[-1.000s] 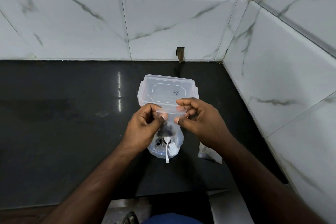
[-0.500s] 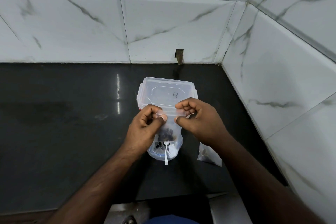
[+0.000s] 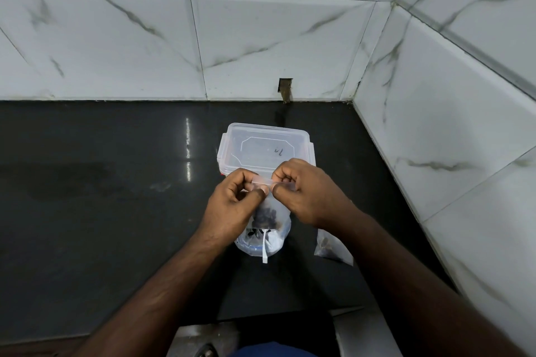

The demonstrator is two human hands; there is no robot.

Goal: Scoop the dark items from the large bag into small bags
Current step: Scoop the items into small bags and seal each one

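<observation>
Step in hand, as I judge it: sealing a filled small bag (image 3: 268, 211). The left hand (image 3: 232, 209) and right hand (image 3: 307, 194) hold it up above the large bag (image 3: 262, 240), each hand pinching the zip strip at the top between thumb and forefinger, thumbs nearly touching at the middle of the strip. The dark items (image 3: 265, 216) sit clumped in the lower part of the small bag.

The large bag rests on the black worktop (image 3: 116, 197), directly in front of a lidded clear container (image 3: 265, 148). A white spoon handle (image 3: 264, 249) sticks out of the large bag towards the person. A second small bag (image 3: 330, 246) lies flat to the right of the large bag, near the right forearm; it seems to hold a few dark items.

To do it well:
- press from the centre of the strip outward to each end, so both tracks mate fully;
- keep the bag upright, contents low and clear of the zip;
- squeeze out spare air before the last corner closes;
- check the seal by feel. Whether the strip is already closed anywhere I cannot tell.

Risk: a stray item caught in the track would leave a gap.
</observation>
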